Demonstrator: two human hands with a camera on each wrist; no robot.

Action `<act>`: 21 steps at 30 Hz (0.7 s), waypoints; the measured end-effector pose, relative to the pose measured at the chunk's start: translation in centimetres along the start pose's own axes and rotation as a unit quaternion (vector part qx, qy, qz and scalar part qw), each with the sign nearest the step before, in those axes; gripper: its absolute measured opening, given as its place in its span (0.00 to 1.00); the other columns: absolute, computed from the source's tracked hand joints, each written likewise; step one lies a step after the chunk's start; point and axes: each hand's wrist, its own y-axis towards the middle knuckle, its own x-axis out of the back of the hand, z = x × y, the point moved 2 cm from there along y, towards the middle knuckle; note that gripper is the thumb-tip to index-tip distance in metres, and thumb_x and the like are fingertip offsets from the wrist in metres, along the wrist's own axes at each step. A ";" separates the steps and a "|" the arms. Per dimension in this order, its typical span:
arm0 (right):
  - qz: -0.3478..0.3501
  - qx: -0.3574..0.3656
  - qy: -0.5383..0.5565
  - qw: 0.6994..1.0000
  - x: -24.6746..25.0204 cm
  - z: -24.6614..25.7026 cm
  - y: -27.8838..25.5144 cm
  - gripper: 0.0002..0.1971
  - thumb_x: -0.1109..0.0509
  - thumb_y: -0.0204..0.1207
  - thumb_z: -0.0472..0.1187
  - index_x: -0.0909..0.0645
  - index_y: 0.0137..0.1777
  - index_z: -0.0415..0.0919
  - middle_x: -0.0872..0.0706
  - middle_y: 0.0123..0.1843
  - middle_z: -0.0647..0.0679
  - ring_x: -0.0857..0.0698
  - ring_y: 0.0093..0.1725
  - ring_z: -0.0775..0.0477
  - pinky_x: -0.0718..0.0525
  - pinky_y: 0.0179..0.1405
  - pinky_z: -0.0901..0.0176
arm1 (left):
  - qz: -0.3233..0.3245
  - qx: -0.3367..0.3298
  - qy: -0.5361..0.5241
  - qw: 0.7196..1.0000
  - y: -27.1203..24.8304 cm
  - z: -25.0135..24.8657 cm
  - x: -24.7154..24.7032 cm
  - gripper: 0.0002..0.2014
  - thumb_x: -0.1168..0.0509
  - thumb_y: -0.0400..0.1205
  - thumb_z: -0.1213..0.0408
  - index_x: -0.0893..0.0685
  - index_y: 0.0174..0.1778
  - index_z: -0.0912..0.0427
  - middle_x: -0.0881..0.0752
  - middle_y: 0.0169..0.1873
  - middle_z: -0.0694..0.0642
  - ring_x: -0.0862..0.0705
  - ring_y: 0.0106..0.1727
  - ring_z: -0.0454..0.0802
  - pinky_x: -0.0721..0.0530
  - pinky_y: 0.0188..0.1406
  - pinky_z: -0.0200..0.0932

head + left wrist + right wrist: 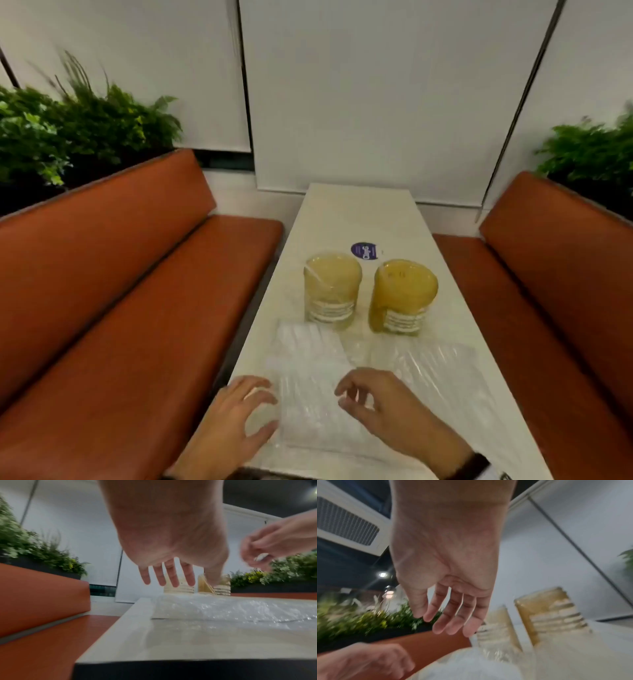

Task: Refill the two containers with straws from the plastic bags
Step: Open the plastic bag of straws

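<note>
Two amber glass containers stand mid-table: the left container (pixel 331 287) holds a single straw, the right container (pixel 400 296) looks empty. Two clear plastic bags of white straws lie flat in front of them, the left bag (pixel 308 370) nearer me and the right bag (pixel 442 373) beside it. My left hand (pixel 255 411) hovers with spread fingers over the left bag's left edge, holding nothing. My right hand (pixel 352 394) hangs over the same bag's right side, fingers loosely curled and empty. In the wrist views the left hand (pixel 173 578) and right hand (pixel 447 622) show relaxed fingers above the table.
The narrow pale table (pixel 359 212) runs away from me between two orange bench seats (pixel 120 308) (pixel 555 291). A round purple sticker (pixel 363 250) lies behind the containers. Green plants (pixel 75 126) stand behind both benches, with white blinds at the far end.
</note>
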 end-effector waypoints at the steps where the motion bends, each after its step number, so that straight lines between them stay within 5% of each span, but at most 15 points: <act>1: 0.007 0.033 -0.025 0.999 -1.2 -0.2 1.2 0.08 0.29 0.79 0.56 0.16 0.55 0.58 0.15 0.49 0.61 0.18 0.51 0.59 0.24 0.48 0.71 | 0.031 0.040 -0.035 0.998 0.1 -0.5 -0.7 0.21 0.34 0.76 0.32 0.17 0.61 0.35 0.27 0.68 0.30 0.26 0.72 0.33 0.36 0.70 0.29; 3: 0.026 0.061 -0.115 0.991 -3.1 0.1 2.9 0.12 0.27 0.78 0.59 0.17 0.57 0.58 0.20 0.57 0.60 0.24 0.58 0.59 0.24 0.58 0.64 | 0.112 0.065 -0.025 0.991 0.7 -1.1 -1.4 0.30 0.35 0.72 0.28 0.19 0.69 0.36 0.30 0.75 0.35 0.35 0.79 0.36 0.44 0.78 0.33; 6: 0.065 0.043 -0.231 0.970 -5.7 -0.2 4.2 0.24 0.22 0.68 0.65 0.18 0.60 0.58 0.26 0.67 0.56 0.30 0.67 0.52 0.27 0.67 0.53 | 0.135 0.077 -0.040 0.987 1.4 -1.2 -1.8 0.36 0.30 0.69 0.30 0.21 0.72 0.39 0.30 0.78 0.40 0.36 0.81 0.41 0.40 0.79 0.39; 11: 0.091 0.003 -0.328 0.940 -8.4 -0.9 3.9 0.37 0.16 0.58 0.65 0.26 0.64 0.55 0.34 0.75 0.50 0.34 0.73 0.42 0.28 0.71 0.44 | 0.153 0.099 -0.029 0.983 1.7 -1.6 -2.8 0.24 0.27 0.77 0.43 0.18 0.68 0.44 0.27 0.74 0.43 0.25 0.72 0.46 0.22 0.71 0.46; 16: 0.058 0.036 -0.395 0.916 -9.9 -1.3 3.1 0.29 0.22 0.72 0.49 0.28 0.72 0.48 0.33 0.81 0.38 0.32 0.78 0.32 0.27 0.73 0.37 | 0.119 0.080 -0.029 0.989 2.2 -1.7 -2.3 0.07 0.32 0.84 0.55 0.12 0.54 0.50 0.16 0.60 0.45 0.16 0.57 0.47 0.16 0.60 0.49; 21: -0.032 0.072 -0.372 0.925 -7.7 0.0 2.9 0.16 0.25 0.66 0.41 0.15 0.55 0.44 0.17 0.62 0.42 0.16 0.60 0.36 0.14 0.52 0.42 | 0.080 0.096 -0.043 0.991 4.0 -3.1 0.4 0.08 0.36 0.87 0.55 0.13 0.55 0.51 0.14 0.54 0.45 0.13 0.51 0.49 0.15 0.53 0.47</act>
